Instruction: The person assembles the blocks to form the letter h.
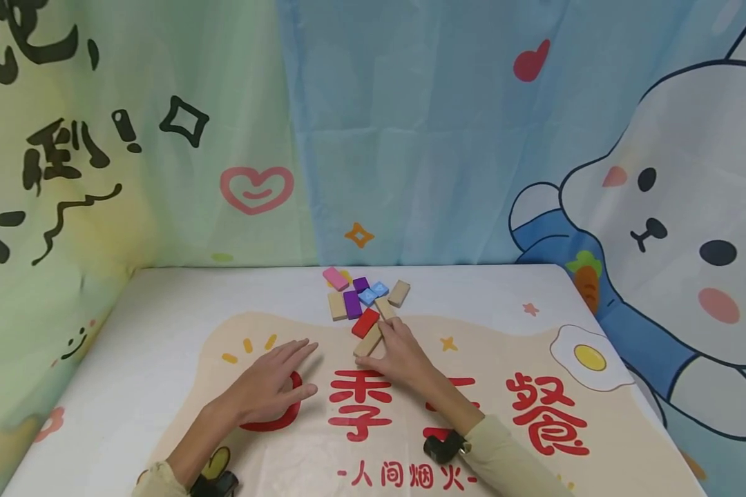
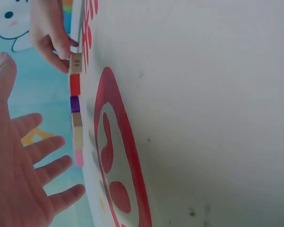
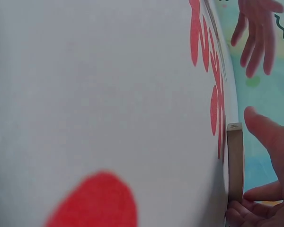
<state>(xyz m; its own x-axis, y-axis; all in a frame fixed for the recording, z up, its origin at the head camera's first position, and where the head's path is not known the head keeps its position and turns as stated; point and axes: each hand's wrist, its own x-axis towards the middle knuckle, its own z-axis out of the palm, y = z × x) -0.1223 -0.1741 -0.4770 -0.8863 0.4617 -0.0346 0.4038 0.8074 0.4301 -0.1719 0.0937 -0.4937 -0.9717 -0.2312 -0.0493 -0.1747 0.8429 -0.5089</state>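
My right hand (image 1: 400, 352) reaches over a plain wooden block (image 1: 368, 341) on the table. Its fingers curl against the block's far end, and the thumb is right by the near end. The block's small end face shows in the right wrist view, where the block (image 3: 235, 163) stretches between thumb and fingers. A red block (image 1: 365, 323) lies just behind it. My left hand (image 1: 270, 383) hovers to the left with its fingers spread and nothing in them; the left wrist view shows the palm (image 2: 14, 175).
Behind the red block lie two purple blocks (image 1: 352, 304), light blue blocks (image 1: 367, 297), a pink block (image 1: 336, 279) and several plain ones, including a tilted wooden block (image 1: 399, 293). A printed cloth (image 1: 472, 290) covers the table. A patterned curtain (image 1: 410, 172) hangs at its back edge.
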